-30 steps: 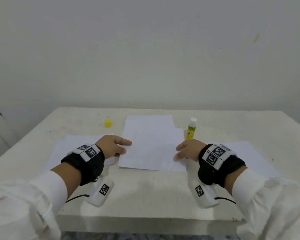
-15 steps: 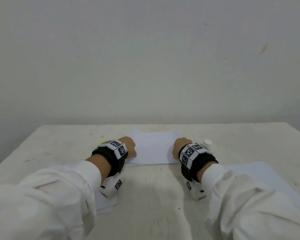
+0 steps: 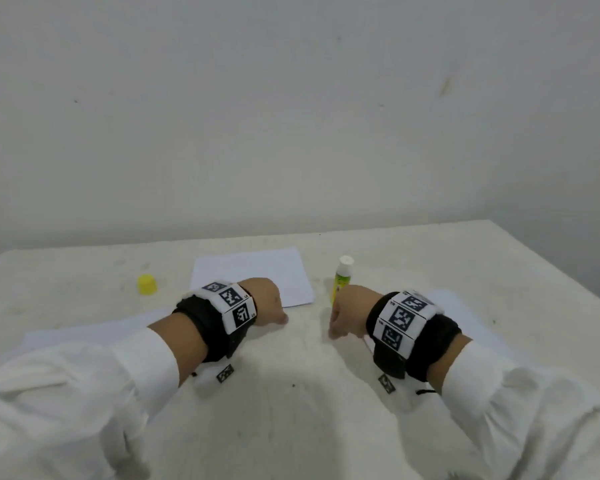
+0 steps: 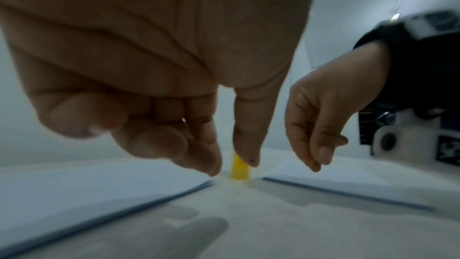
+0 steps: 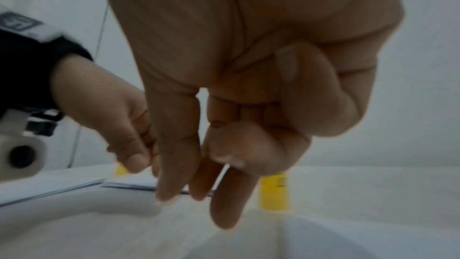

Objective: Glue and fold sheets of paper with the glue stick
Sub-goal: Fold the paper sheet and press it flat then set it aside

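A folded white sheet (image 3: 253,275) lies flat at the middle back of the table. To its right the glue stick (image 3: 342,278) stands upright, uncapped, yellow body and white top. Its yellow cap (image 3: 147,284) sits left of the sheet. My left hand (image 3: 269,304) hovers at the sheet's near right corner with fingers hanging loosely curled, holding nothing. My right hand (image 3: 340,317) hangs just in front of the glue stick, index finger and thumb pointing down, also holding nothing. In the left wrist view the glue stick (image 4: 239,170) shows between thumb and fingers, further off.
Flat white sheets lie on the table (image 3: 291,410) at the left (image 3: 94,327) and at the right (image 3: 458,306), partly under my forearms. A plain wall rises behind the table's far edge. White sleeves cover both arms.
The middle sheet has been folded over away from me and now lies half as long. Both hands pressed on it, then drew back off it toward me.
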Tool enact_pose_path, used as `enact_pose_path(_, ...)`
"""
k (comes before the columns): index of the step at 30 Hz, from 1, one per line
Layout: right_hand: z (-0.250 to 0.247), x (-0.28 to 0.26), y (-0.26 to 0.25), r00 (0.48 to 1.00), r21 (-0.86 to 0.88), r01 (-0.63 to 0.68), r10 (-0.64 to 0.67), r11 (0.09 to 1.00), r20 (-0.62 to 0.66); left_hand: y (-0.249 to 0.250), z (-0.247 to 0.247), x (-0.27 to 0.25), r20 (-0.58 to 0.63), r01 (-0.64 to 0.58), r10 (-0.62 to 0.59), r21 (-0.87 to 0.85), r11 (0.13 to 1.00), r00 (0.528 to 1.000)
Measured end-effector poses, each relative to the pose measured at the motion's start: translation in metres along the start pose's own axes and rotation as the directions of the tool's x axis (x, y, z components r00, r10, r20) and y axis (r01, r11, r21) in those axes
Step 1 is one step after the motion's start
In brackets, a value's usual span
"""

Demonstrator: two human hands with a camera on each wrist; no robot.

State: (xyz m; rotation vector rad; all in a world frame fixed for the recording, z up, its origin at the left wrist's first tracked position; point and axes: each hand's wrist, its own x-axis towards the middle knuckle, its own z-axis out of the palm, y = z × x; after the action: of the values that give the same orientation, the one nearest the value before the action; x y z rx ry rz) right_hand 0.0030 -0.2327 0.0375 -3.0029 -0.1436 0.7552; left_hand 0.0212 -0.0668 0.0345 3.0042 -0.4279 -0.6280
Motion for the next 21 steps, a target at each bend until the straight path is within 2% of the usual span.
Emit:
enact_pose_path(3,0.001,-0.028,0.069,0.992,0.084,-0.127,0.128,0.988,-0.008,0.053,0.008,-0.004,0.016,-0.145,0.147,-0.094,0.985,0.989)
enact_pose_path(5,0.008,-0.037,0.117,0.969,0.094,-0.242,0.244,0.966,-0.018,0.086,0.013,-0.003,-0.005,-0.204,0.204,-0.101,0.974,0.979)
enact_pose_path(7,0.021,-0.039,0.155,0.942,0.055,-0.336,0.335,0.940,0.028,0.113,0.020,0.002,0.002,-0.211,0.211,-0.073,0.975,0.977)
enact_pose_path(9,0.038,-0.034,0.177,0.925,0.023,-0.376,0.374,0.926,0.067,0.132,0.029,0.012,0.052,-0.158,0.159,-0.030,0.987,0.986)
enact_pose_path(11,0.051,-0.029,0.186,0.927,0.022,-0.371,0.369,0.929,0.064,0.144,0.039,0.024,0.082,-0.112,0.111,0.005,0.994,0.990)
enact_pose_path(18,0.060,-0.035,0.181,0.917,0.051,-0.398,0.396,0.916,0.038,0.158,0.049,0.037,0.025,-0.039,0.036,0.146,0.989,0.999)
enact_pose_path(21,0.059,-0.035,0.181,0.917,0.024,-0.397,0.396,0.917,0.040,0.158,0.046,0.042,0.067,-0.019,0.009,0.154,0.988,0.998)
